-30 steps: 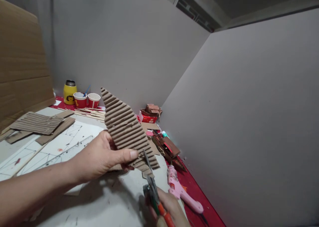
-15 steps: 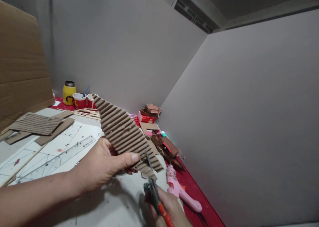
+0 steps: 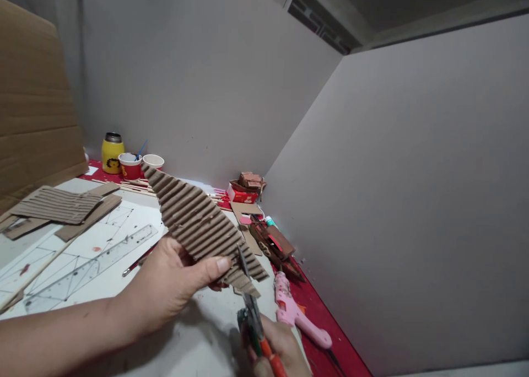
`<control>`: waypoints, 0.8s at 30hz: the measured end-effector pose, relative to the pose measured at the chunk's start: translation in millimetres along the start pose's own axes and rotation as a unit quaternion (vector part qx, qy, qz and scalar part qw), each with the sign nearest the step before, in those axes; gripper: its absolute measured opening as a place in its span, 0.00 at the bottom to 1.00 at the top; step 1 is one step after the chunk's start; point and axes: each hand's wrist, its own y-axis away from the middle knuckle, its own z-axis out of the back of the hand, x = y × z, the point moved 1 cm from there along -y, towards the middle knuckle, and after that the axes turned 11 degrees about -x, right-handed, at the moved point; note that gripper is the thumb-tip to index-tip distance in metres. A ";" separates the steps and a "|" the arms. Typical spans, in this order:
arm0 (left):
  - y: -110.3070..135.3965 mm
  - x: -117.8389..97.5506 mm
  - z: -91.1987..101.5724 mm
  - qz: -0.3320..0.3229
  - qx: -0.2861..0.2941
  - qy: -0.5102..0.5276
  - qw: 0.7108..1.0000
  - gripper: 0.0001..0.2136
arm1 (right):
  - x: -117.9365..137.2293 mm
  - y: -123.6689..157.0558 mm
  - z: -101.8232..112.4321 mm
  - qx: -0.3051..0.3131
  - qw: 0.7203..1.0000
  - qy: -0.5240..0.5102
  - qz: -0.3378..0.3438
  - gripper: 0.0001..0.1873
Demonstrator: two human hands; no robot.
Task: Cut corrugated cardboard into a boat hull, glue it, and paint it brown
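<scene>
In the head view, a curved piece of corrugated cardboard [image 3: 198, 217] with its ridges facing up is held above the table. My left hand [image 3: 173, 278] pinches its lower edge, thumb on top and fingers underneath. My right hand [image 3: 281, 344] is closed around scissors [image 3: 253, 316] with orange and green handles. The scissor blades straddle the cardboard near its right end, where a cut separates a narrow strip along the lower edge. The fingers of my right hand are partly hidden behind the handles.
A pink glue gun [image 3: 297, 316] lies at the right on red cloth. Behind it are a brown cardboard model [image 3: 276, 244] and a red box [image 3: 243, 194]. Left are a clear ruler [image 3: 91, 269], drawn paper, ridged cardboard pieces [image 3: 58, 203], paper cups [image 3: 130, 167] and a yellow jar [image 3: 113, 154].
The cardboard's far left tip has dipped a little, showing more of the second cup. Both hands keep nearly the same place, and the scissor blades look slightly closer together.
</scene>
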 end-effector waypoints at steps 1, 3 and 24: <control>0.9 0.2 -0.7 -0.004 0.004 0.000 1.000 0.08 | -0.8 0.4 0.1 0.001 1.000 -0.002 0.002 0.29; 1.6 -0.6 -1.5 -0.008 0.012 0.006 1.000 0.08 | -1.0 0.6 0.2 0.006 1.000 -0.004 0.006 0.29; 1.2 8.3 5.9 -0.009 -0.068 -0.052 0.996 0.14 | 6.5 -3.8 3.3 -0.013 0.999 0.039 0.012 0.26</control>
